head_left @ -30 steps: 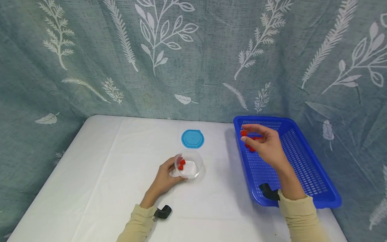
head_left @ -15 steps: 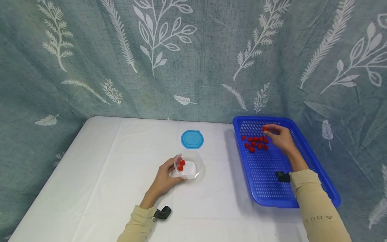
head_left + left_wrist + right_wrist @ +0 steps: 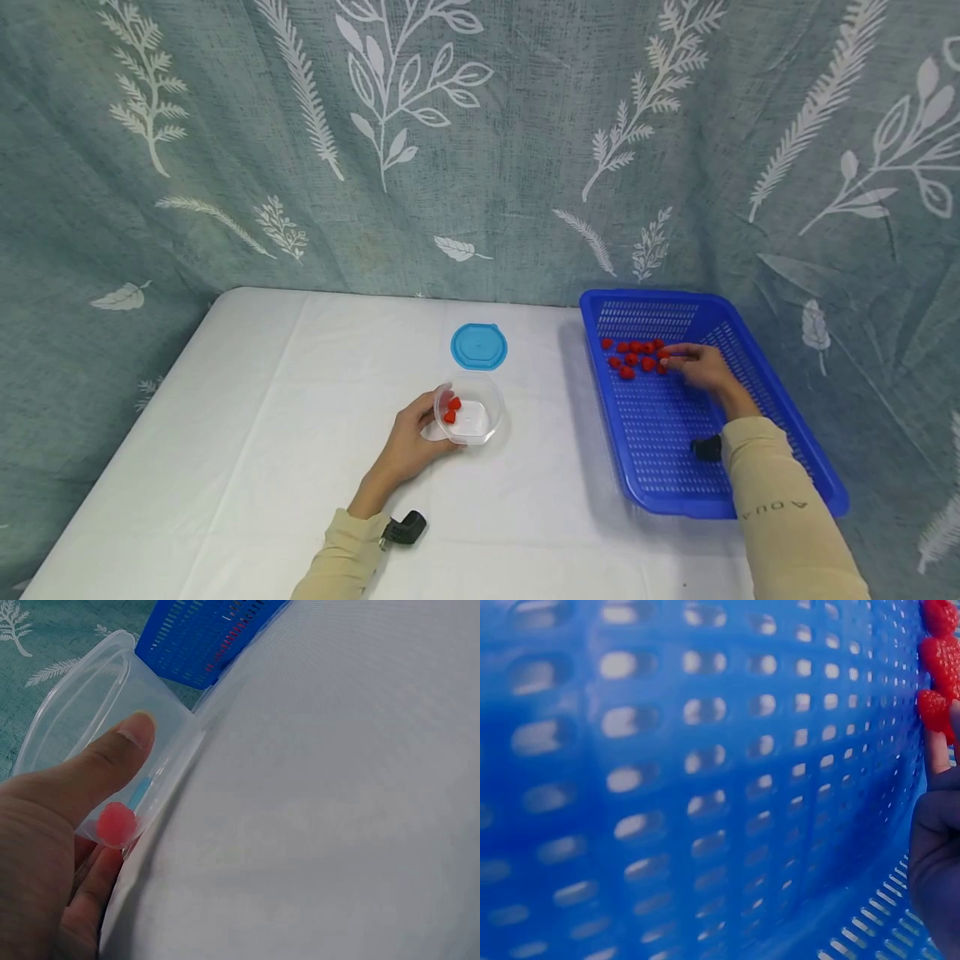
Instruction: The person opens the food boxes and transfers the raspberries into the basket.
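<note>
On the left of the head view, my left hand grips a clear plastic container by its side. In the left wrist view, its thumb lies along the container's wall. A few red raspberries rest inside it, near the fingers. My right hand reaches down into the blue basket, pinching a raspberry at the right edge of a loose group of several raspberries. The right wrist view shows its fingertips against red raspberries at the frame's edge.
A round blue lid lies on the white table cloth just behind the container. Perforated walls surround the raspberries in the basket. A patterned green curtain hangs right behind the table.
My right hand moved from the basket's left side to the right with a raspberry between its fingers, then came down at the group. My left hand and the container stayed still.
</note>
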Tool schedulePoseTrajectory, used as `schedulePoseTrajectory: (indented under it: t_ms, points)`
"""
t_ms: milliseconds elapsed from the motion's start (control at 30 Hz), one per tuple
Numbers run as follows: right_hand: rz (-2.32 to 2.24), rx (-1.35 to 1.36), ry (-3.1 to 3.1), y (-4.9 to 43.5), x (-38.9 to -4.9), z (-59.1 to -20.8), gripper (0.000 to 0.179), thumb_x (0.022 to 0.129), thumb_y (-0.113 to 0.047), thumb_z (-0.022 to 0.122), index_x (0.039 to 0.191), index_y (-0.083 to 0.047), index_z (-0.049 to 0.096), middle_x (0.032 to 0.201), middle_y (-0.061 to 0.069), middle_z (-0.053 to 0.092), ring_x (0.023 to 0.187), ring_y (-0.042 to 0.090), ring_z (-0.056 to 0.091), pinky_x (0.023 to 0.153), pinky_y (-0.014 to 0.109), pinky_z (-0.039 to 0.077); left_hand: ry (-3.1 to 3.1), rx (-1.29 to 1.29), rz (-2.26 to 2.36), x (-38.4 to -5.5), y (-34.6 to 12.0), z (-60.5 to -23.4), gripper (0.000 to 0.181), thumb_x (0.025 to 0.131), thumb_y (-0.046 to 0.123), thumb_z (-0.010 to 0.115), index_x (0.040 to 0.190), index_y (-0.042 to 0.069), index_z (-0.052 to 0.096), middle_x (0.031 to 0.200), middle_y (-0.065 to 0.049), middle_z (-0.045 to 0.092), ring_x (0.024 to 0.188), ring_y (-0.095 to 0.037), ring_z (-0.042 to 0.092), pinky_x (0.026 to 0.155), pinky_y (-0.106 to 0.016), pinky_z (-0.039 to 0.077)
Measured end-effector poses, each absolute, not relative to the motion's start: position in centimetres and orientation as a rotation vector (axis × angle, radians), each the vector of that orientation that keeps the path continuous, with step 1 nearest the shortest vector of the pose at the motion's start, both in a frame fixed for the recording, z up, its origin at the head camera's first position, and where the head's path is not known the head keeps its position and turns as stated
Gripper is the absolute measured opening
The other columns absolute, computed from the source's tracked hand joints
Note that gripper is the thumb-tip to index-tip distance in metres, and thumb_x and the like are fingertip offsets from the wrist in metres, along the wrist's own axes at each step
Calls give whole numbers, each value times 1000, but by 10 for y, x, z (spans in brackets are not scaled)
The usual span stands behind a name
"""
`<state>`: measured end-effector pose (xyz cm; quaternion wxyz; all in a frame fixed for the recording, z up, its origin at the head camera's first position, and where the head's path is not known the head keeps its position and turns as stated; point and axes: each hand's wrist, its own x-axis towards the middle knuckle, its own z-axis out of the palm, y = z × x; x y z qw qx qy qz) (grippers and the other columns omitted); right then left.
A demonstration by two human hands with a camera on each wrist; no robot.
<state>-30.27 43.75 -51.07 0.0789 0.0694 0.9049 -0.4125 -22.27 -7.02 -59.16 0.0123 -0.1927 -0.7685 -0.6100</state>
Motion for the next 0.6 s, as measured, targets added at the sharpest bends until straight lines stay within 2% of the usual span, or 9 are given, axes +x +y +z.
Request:
schedulePoseTrajectory:
  t_ms: [200, 333, 433, 500, 567, 600]
  points:
    - [-1318, 198, 2658, 440, -303, -517, 53, 100, -21, 65, 137, 13, 51, 94, -13, 68, 80, 1, 53, 66, 25, 49, -2385, -597, -1885, -221, -67, -591, 90, 69, -5, 89, 149, -3, 47, 144, -24, 55, 140, -38, 48, 114, -44, 41]
    - [-1337, 197, 2651, 440, -304, -519, 54, 100, -22, 65, 138, 12, 50, 88, -17, 61, 73, 3, 51, 61, 25, 47, -2396, -589, -1895, -221, -68, -591, 89, 70, -4, 90, 149, 0, 48, 144, -22, 56, 140, -36, 48, 115, -42, 41]
    - [-1343, 210, 2648, 440, -304, -519, 53, 101, -24, 63, 139, 11, 51, 86, -13, 57, 65, 5, 48, 56, 25, 45, -2408, -580, -1908, -222, -69, -591, 89, 70, -1, 91, 149, 6, 50, 144, -16, 57, 140, -31, 49, 115, -38, 42]
    - [-1325, 228, 2653, 440, -305, -519, 54, 102, -27, 62, 140, 9, 51, 91, -10, 58, 66, 6, 48, 57, 25, 45, -2410, -584, -1920, -222, -70, -591, 90, 71, 2, 92, 150, 9, 50, 145, -12, 57, 140, -28, 49, 115, -35, 42]
    - [-1290, 248, 2667, 439, -305, -517, 56, 102, -33, 61, 141, 7, 53, 104, -2, 64, 78, 8, 54, 66, 25, 47, -2408, -589, -1932, -222, -71, -591, 90, 71, 4, 92, 150, 11, 50, 146, -10, 57, 141, -27, 48, 116, -34, 41]
    - [-1275, 251, 2674, 439, -305, -516, 58, 102, -35, 61, 142, 7, 52, 114, 6, 67, 88, 14, 58, 74, 29, 50, -2406, -593, -1937, -223, -71, -591, 90, 71, 5, 92, 150, 11, 50, 146, -10, 56, 141, -26, 48, 116, -33, 41]
